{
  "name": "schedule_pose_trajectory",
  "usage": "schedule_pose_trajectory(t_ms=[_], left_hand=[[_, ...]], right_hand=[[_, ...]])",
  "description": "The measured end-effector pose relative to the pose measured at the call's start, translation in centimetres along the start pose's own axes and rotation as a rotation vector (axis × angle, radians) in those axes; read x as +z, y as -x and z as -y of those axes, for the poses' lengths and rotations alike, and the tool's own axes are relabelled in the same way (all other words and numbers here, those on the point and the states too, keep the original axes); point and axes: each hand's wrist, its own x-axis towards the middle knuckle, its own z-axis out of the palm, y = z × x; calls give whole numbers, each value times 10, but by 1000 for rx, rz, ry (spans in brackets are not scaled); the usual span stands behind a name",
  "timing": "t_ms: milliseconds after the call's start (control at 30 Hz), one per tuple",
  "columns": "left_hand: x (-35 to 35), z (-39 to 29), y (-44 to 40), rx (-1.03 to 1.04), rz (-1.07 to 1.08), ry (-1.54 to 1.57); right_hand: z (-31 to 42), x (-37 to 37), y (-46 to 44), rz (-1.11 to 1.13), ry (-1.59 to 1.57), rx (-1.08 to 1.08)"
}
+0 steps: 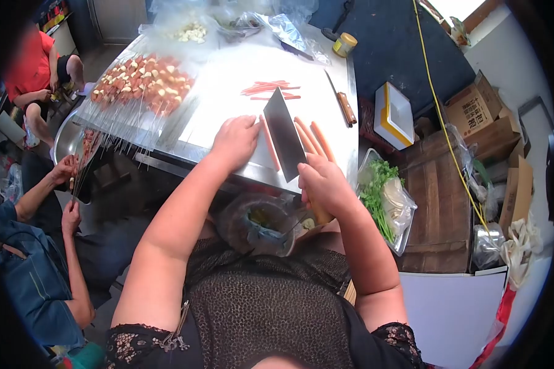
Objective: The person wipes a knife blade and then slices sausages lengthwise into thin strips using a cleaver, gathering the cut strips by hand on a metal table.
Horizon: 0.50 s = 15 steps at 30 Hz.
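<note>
My right hand (320,180) grips a broad cleaver (283,134) by its handle, the blade upright over the white table. Just left of the blade lies a long reddish sausage piece (269,145), and my left hand (236,142) rests at its upper part, fingers bent and pressed together. Whether the fingers pinch the piece is hard to make out. Several whole sausages (322,140) lie to the right of the blade. Beyond the cleaver, thin cut strips (271,90) are spread on the table. A knife with a wooden handle (346,108) lies near the right edge.
Many skewers with meat and pale pieces (143,83) cover the table's left end. At left, a co-worker's hands (71,215) hold skewers beside a metal bowl (68,138); another person sits behind. A jar (345,45) stands at the far corner, and a tray of greens (378,194) is at right.
</note>
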Motion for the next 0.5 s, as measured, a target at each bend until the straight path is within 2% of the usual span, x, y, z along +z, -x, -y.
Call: schedule_pose_trajectory(t_ms=[100,300,367,500], left_hand=[[-6,-10,-2,-34,62,-18],[8,-2,3,8,-66,-73],[2,-5,2,-47,43,-35],[10,-6,4,-88,54,-185]], right_hand=[[3,3,4,1,-31,2],[4,4,3,-18,-38,6],[5,3,4,-14,-33,8],[4,3,4,8,-43,6]])
